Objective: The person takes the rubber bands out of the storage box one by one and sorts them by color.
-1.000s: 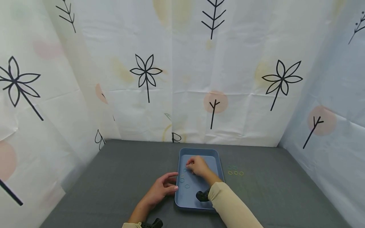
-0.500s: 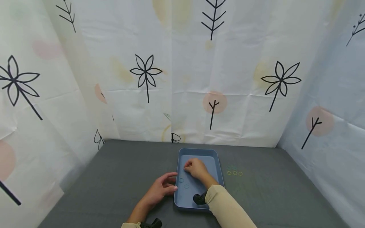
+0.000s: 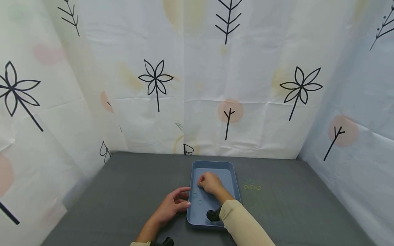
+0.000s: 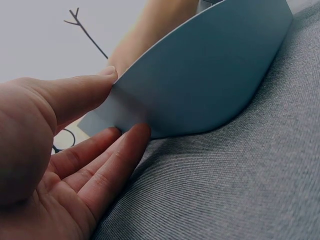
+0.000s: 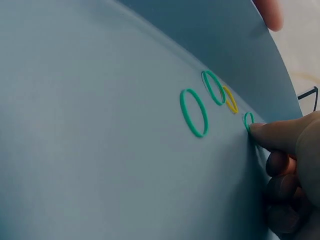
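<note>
A blue tray stands on the grey table. Inside, my right hand is lowered near the left wall, its other fingers curled. Its thumb and fingertips pinch the near end of a small green rubber band. Two more green rubber bands and a yellow rubber band lie on the tray floor close by. My left hand is at the tray's left side. In the left wrist view its thumb touches the rim and its extended fingertips rest against the lower outer wall.
Right of the tray, three yellow rubber bands lie in a row on the table, with green rubber bands just behind them. Printed white cloth hangs around the back and sides.
My right hand has shifted slightly left, and its fingertips now cover the band that showed beside them earlier. The left hand stays at the tray's side.
</note>
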`<state>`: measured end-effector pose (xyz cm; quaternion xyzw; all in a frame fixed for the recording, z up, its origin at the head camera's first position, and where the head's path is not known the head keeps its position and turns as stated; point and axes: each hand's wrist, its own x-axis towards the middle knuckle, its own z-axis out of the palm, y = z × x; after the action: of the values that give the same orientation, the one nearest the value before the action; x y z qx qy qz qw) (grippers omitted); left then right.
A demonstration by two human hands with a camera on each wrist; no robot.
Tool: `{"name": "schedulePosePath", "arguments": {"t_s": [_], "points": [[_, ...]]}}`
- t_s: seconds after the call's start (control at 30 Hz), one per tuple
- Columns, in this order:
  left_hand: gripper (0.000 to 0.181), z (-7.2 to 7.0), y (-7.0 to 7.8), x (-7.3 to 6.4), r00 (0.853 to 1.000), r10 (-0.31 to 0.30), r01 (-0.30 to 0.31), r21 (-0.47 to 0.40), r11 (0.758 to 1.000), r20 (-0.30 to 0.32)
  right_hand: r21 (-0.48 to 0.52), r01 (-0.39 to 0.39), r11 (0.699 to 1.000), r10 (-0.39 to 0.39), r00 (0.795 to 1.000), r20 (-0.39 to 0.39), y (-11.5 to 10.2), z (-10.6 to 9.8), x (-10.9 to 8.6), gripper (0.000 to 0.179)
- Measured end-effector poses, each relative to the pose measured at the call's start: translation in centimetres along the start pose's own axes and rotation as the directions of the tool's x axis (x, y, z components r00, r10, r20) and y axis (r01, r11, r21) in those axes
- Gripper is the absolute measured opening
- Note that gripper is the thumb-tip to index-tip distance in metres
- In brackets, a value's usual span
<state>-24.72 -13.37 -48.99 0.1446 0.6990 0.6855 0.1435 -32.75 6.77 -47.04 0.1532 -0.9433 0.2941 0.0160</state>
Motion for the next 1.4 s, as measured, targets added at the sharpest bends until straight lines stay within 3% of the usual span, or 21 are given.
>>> {"name": "schedulePosePath", "arguments": {"t_s": [0.37, 0.7, 0.9, 1.4], "points": [[0.057, -0.2, 0.1, 0.1, 1.000, -0.008, 0.008, 0.005, 1.000, -0.007, -0.002, 0.014, 1.000, -0.014, 0.995, 0.099, -0.5, -0.7, -0.1, 0.018], [0.057, -0.1, 0.2, 0.1, 1.000, 0.018, -0.018, -0.007, 1.000, 0.003, 0.099, 0.086, 0.991, -0.095, 0.992, 0.085, -0.2, -1.5, -0.7, 0.016], [0.057, 0.1, 0.1, 0.1, 1.000, 0.022, -0.021, -0.024, 0.999, 0.017, 0.106, 0.080, 0.991, -0.088, 0.994, 0.071, 0.3, -2.3, -1.3, 0.017], [0.056, 0.0, -0.2, 0.1, 1.000, 0.018, -0.018, 0.002, 1.000, 0.003, 0.200, 0.059, 0.978, -0.075, 0.994, 0.074, 2.0, -7.4, -1.8, 0.008]]}}
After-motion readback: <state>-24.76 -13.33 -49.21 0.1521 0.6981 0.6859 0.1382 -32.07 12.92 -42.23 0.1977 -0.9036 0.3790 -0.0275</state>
